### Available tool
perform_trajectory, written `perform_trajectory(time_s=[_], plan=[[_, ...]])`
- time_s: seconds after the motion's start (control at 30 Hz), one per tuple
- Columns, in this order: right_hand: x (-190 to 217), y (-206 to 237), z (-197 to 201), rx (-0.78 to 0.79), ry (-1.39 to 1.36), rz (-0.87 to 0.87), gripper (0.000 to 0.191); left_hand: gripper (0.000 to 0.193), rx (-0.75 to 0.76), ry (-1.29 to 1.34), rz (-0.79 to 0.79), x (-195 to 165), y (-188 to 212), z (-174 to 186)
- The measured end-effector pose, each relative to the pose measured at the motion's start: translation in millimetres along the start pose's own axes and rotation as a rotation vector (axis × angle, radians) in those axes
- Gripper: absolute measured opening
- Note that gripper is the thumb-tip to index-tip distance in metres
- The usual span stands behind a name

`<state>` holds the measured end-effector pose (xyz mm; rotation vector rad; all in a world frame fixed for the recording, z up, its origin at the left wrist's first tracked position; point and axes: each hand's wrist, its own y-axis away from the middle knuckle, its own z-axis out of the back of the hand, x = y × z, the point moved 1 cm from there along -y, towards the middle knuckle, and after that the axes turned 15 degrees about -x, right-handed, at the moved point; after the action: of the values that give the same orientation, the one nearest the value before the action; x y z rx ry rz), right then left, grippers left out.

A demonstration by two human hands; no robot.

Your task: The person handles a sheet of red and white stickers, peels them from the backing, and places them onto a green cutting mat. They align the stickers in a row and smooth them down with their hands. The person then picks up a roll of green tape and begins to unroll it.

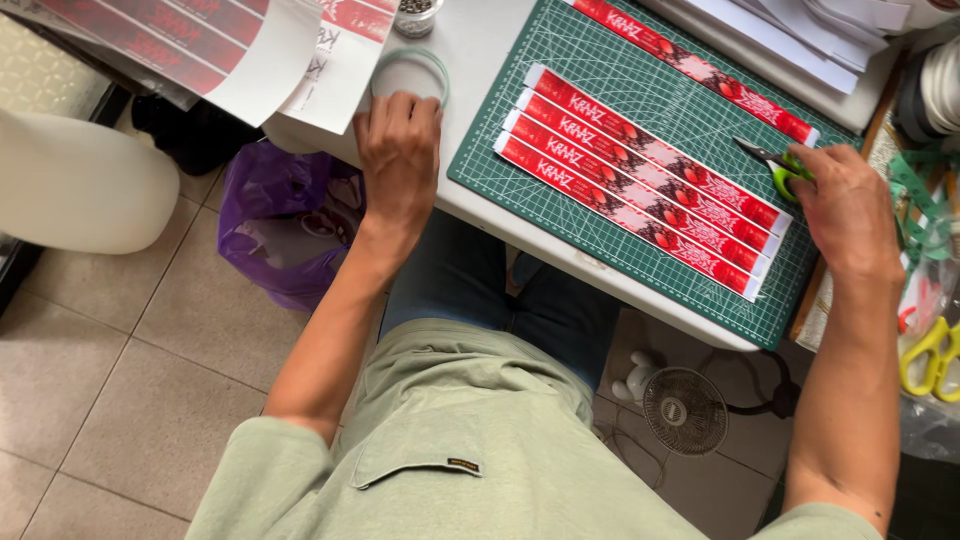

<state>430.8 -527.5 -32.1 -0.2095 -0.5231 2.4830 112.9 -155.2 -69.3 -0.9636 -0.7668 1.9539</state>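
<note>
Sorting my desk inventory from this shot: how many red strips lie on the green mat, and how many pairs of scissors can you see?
Red strips on the cutting mat: 4
Scissors, green-handled at the right hand: 1
Scissors, yellow-handled at the right edge: 1
Total: 6

Bright, even daylight, soft shadows, sharp focus, slight edge distortion.

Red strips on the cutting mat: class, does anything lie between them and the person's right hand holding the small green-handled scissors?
Nothing visible does. The right hand holds the scissors at the mat's right side, blades pointing toward the red strips. Only bare green cutting mat lies between them. The left hand rests off the mat, by a clear round lid.
</note>
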Motion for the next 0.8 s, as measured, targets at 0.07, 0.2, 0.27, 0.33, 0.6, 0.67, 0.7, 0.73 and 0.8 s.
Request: perform_trajectory(time_s=[0.07,0.2,0.27,0.33,0.6,0.67,0.7,0.73,0.8], plan=[[17,-2,10,-0.074,-0.003,-0.028,0.026,0.007,0.014,0.140,0.046,-13,6,16],[71,-16,19,-0.168,-0.417,-0.133,0.013,0.010,0.059,0.494,0.214,-50,23,50],[106,-20,23,-0.088,-0.695,-0.184,0.013,0.010,0.096,0.626,0.311,-66,27,62],[138,-26,28,0.042,-0.978,-0.275,0.018,0.010,0.127,0.676,0.346,-78,29,69],[207,-60,33,0.402,-1.243,-0.362,0.029,0.012,0.192,0.716,0.375,-95,35,84],[212,-62,30,0.438,-1.283,-0.369,0.028,0.012,0.185,0.714,0.356,-95,36,87],[213,-61,29,0.449,-1.305,-0.387,0.026,0.012,0.189,0.710,0.346,-95,36,89],[214,-60,27,0.460,-1.326,-0.405,0.024,0.012,0.192,0.706,0.338,-95,37,91],[212,-57,23,0.485,-1.363,-0.426,0.021,0.012,0.201,0.684,0.318,-94,38,92]])
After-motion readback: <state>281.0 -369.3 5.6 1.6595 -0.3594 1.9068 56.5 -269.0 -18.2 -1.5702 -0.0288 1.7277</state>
